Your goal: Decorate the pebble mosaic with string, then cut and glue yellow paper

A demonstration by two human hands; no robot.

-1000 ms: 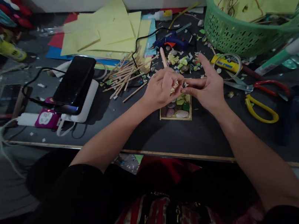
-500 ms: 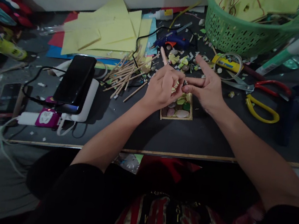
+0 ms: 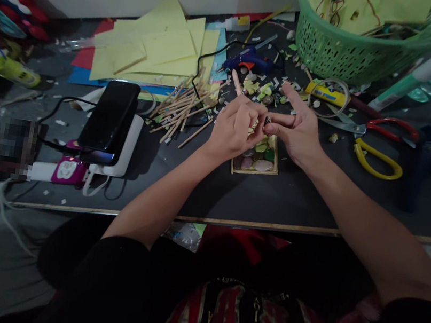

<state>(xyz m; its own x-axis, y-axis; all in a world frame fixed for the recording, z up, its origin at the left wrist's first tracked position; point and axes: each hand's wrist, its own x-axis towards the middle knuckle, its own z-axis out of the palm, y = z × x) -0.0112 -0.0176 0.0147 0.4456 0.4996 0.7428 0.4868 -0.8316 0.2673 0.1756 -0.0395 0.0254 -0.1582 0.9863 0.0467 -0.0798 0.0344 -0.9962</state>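
My left hand is closed in a pinch, its little finger stretched away from me. Facing it, my right hand pinches with thumb and a finger while its index finger points up. Between the meeting fingertips is a small dark piece, perhaps a pebble, mostly covered by the fingers. Just beneath the hands lies a small stick-edged frame filled with smooth pebbles of green, pinkish and pale tones. The fingers hide its far part.
Wooden sticks lie left of my hands, beside yellow sheets. A blue glue gun, paper scraps, scissors and a utility knife lie beyond and right. A green basket stands behind; a phone lies left.
The dark piece between my fingertips looks turned slightly. Both hands otherwise keep their place above the frame; the whole view has shifted a little.
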